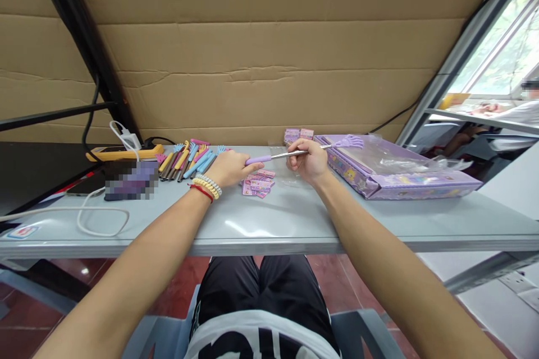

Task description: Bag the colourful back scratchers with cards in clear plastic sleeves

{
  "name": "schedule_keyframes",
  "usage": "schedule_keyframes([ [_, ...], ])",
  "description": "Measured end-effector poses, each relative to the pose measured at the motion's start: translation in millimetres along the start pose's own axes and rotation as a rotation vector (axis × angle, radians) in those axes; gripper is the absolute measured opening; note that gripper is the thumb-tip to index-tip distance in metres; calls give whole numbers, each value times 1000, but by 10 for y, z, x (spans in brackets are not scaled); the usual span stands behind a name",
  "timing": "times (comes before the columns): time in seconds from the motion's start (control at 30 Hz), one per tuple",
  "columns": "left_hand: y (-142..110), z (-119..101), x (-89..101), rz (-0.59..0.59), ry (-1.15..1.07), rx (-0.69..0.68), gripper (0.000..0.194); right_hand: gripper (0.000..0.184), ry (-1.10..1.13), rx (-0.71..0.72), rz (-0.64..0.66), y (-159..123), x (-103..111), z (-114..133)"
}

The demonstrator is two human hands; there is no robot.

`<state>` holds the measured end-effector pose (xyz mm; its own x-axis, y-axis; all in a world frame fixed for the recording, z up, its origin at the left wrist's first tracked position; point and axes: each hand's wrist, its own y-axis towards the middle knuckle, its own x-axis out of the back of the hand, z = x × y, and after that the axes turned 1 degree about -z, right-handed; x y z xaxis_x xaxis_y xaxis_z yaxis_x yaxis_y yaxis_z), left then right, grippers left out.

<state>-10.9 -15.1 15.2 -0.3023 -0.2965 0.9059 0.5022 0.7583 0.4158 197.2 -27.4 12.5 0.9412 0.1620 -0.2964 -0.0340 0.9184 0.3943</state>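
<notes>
Round my left wrist (220,175) I wear a pale grey beaded bracelet (209,183), cream-yellow beads (206,187) and a thin red cord (202,191). My white fabric shirt (261,318) bears bold black lettering (266,342), above black fabric trousers (290,280).

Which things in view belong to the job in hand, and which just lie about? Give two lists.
In the job, apparently:
extended telescopic back scratcher, held by left hand and right hand
piled back scratchers
small printed cards
purple printed box

Lying about, apparently:
white charger
white cable
table-corner sticker
</notes>
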Motion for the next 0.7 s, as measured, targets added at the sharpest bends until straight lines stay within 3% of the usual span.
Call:
schedule_keyframes([
  [0.13, -7, -163, -12, 20, -15, -39, 58, 16, -66, 33, 83, -42, -93, -57],
  [0.27, -6, -181, -73, 44, -113, -97, 55, 17, -162, 33, 98, -57, -142, -107],
  [0.4, 14, -39, -71, 10, -165, -65, 55, 26, -194, 4, 87, -52, -127, -54],
  [0.57, -2, 227, 5, -86, -112, 39, 57, 49, 50, 66, 36, -44, 38, 181],
  [0.7, -41, 406, 61, -154, 2, 175, 54, 49, -63, -119, 112, -49, 164, 331],
])
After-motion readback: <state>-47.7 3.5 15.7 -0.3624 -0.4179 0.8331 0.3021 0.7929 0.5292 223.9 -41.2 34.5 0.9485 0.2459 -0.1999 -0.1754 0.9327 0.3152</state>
